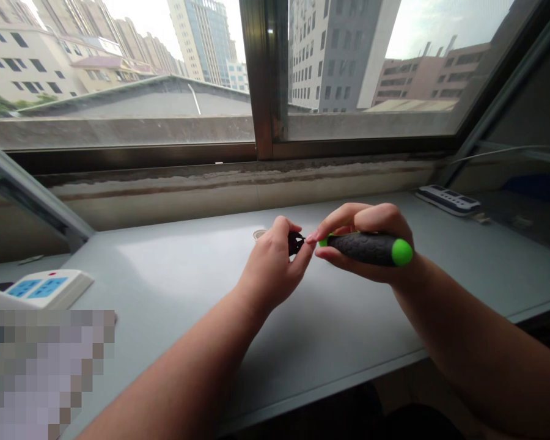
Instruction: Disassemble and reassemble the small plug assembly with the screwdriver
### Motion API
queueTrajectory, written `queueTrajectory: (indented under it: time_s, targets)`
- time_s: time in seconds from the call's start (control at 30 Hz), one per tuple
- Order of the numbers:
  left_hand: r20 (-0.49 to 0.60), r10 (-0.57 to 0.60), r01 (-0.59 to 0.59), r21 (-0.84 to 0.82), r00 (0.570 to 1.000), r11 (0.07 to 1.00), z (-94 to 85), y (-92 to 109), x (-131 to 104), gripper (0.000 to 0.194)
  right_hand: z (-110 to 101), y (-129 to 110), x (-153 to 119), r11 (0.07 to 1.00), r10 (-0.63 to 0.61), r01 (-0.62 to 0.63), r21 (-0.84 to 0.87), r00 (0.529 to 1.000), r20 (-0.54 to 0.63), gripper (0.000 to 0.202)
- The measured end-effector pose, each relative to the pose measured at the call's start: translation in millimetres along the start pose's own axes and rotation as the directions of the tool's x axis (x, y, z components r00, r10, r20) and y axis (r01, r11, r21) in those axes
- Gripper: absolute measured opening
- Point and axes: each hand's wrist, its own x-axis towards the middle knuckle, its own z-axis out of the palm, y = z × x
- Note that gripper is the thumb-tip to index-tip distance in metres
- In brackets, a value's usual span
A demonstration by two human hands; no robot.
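Over the middle of the grey table, my left hand [275,263] is closed around a small black part [296,243], most of it hidden by the fingers. My right hand [380,226] grips a screwdriver [362,247] with a black textured handle and bright green ends. The handle lies nearly level, its butt toward the right and its front end toward the black part. Fingertips of both hands meet around that front end, so I cannot tell whether the tip touches the part. Just behind my left hand, a small pale round object [258,234] shows partly.
The grey table [165,318] runs along a window wall. A white power strip with blue sockets [50,287] stands at the left, and a dark-and-white power strip [448,200] lies at the back right. Metal frame legs [36,189] slant at the sides. A blurred-out patch covers the lower left.
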Motion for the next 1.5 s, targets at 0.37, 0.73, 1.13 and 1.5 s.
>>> queueTrajectory:
  time_s: [0.37,0.73,1.13,1.5]
  targets:
    - [-0.032,0.100,-0.098,0.055,0.994,0.994,-0.6,-2.6,1.3,0.017,7.2,-18.0,4.8,1.000,-0.005,0.005,0.001,0.997,0.071,0.039]
    - [-0.026,0.184,-0.182,0.051,0.983,0.982,1.0,4.9,-1.4,0.011,24.4,-37.7,12.2,0.998,-0.044,0.030,0.063,0.974,0.222,0.026]
    - [-0.019,0.293,-0.294,-0.035,0.956,0.955,5.6,10.1,-5.6,0.007,28.5,-33.3,5.2,0.970,-0.241,0.241,0.035,0.933,0.267,0.032]
    - [-0.006,0.327,-0.326,-0.079,0.945,0.942,5.0,14.5,-6.9,0.006,27.6,-37.3,6.2,0.977,-0.211,0.200,0.076,0.957,0.198,0.045]
